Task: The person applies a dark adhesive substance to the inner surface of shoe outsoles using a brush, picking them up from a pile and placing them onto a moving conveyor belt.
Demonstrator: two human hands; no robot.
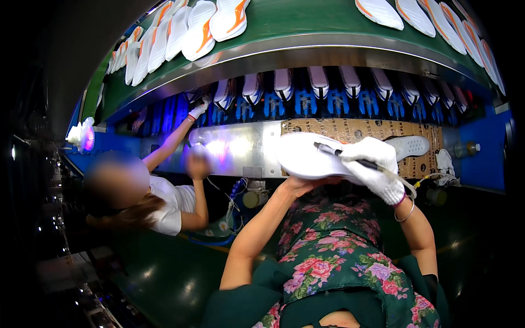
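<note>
My left hand [299, 185] is bare and cups a white shoe sole [306, 156] from underneath, holding it up in front of me. My right hand [374, 167], in a white knit glove, grips a dark pen-like tool [342, 154] whose tip rests on the sole's top face. A thin cord runs from the glove toward my wrist, where a bracelet hangs. The sole's heel end [410, 146] sticks out to the right past the glove.
A steel-fronted line [246, 147] with blue holders [306, 101] carrying shoes runs ahead; above it a green conveyor [295, 22] bears several white and orange soles. A co-worker on my left reaches a gloved hand [198, 109] up to the holders. A lamp [82, 136] glows far left.
</note>
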